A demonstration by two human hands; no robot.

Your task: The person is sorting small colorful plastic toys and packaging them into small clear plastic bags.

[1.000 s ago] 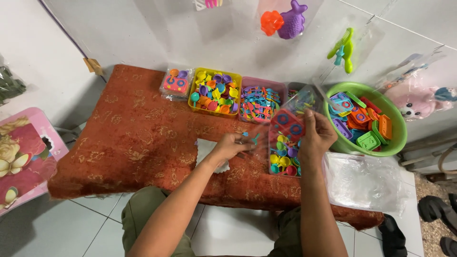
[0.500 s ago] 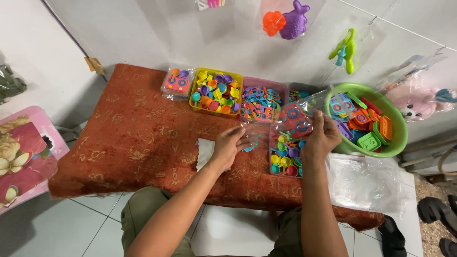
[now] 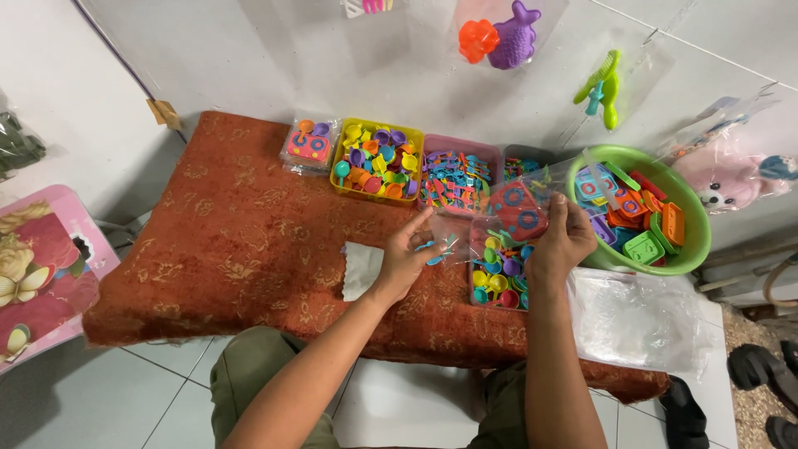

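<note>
My right hand [image 3: 562, 243] grips a clear plastic bag [image 3: 524, 204] with a red toy piece inside, holding it up above a clear tray of small coloured toys [image 3: 497, 274]. My left hand [image 3: 406, 256] pinches a few small blue toy pieces [image 3: 436, 248] at the open mouth of the bag. Both hands work over a low table covered in a red patterned cloth [image 3: 241, 241].
A yellow tray [image 3: 376, 162] and a pink tray [image 3: 459, 179] of small toys stand at the back. A green basin [image 3: 694, 241] holds larger toy pieces on the right. A pile of clear bags [image 3: 636, 316] lies front right. A packed bag [image 3: 307, 145] sits back left.
My left hand has moved from the table toward the bag's mouth with blue pieces. The right hand has lifted the bag slightly.
</note>
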